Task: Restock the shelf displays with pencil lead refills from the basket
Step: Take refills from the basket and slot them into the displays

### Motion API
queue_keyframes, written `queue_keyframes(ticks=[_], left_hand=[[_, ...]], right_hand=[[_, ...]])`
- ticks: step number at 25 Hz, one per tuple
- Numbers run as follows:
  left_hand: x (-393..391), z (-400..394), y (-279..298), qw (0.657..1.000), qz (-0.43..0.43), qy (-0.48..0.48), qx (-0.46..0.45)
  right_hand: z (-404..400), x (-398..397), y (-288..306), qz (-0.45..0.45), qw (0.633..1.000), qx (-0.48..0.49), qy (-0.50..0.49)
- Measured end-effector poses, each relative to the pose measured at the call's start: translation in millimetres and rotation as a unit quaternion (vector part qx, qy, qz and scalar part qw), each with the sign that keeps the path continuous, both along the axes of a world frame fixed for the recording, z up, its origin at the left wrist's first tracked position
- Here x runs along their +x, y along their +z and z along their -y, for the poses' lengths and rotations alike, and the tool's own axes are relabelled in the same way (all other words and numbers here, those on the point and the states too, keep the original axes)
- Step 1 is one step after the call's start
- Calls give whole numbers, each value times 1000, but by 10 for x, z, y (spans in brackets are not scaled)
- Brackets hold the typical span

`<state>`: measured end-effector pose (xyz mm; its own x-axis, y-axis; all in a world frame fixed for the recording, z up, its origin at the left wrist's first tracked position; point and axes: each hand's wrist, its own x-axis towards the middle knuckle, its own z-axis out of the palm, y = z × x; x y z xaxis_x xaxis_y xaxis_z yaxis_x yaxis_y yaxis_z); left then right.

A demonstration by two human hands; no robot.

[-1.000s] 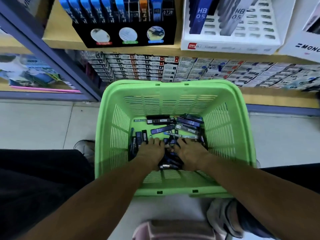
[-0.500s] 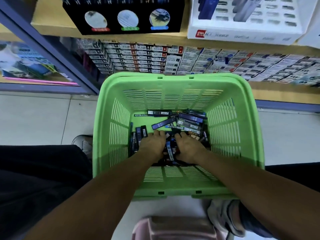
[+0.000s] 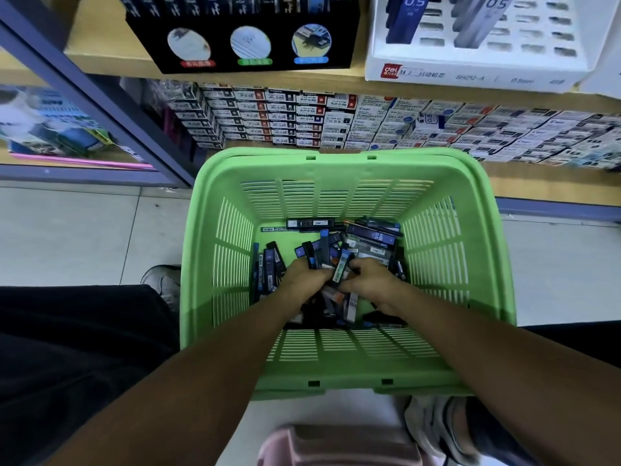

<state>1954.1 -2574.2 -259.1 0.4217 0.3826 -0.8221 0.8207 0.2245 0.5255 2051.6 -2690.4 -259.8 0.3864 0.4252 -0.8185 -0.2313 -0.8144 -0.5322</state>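
Note:
A green slatted basket [image 3: 336, 166] stands on the floor in front of the shelves. Several dark pencil lead refill cases [image 3: 371, 235] lie scattered on its bottom. Both of my hands are down inside it, close together. My left hand [image 3: 304, 275] grips a bunch of refill cases that stick up between its fingers. My right hand [image 3: 369, 280] pinches a blue-labelled case [image 3: 341, 265] that stands upright between the two hands. The cases under my palms are hidden.
A black display box [image 3: 255, 45] with refills and a white display tray [image 3: 470, 72] sit on the upper shelf. Rows of small boxes [image 3: 336, 122] fill the shelf below. A grey shelf post [image 3: 100, 105] slants at left. My shoes flank the basket.
My hands have drawn together and gathered cases upward; several now stand on end between them. The camera has tilted down, so the basket sits lower against the shelves.

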Motion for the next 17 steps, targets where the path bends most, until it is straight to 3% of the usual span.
queue_keyframes(ticks=[4, 10, 15, 17], left_hand=[[52, 54, 43, 997, 15, 71, -40], [131, 111, 37, 988, -20, 145, -42], [174, 67, 57, 964, 13, 258, -57], [145, 17, 43, 961, 14, 274, -48]], right_hand=[[-55, -28, -14, -51, 996, 45, -55], [-214, -112, 29, -55, 998, 22, -24], [-192, -33, 190, -186, 970, 87, -131], [-124, 2, 202, -194, 970, 89, -112]])
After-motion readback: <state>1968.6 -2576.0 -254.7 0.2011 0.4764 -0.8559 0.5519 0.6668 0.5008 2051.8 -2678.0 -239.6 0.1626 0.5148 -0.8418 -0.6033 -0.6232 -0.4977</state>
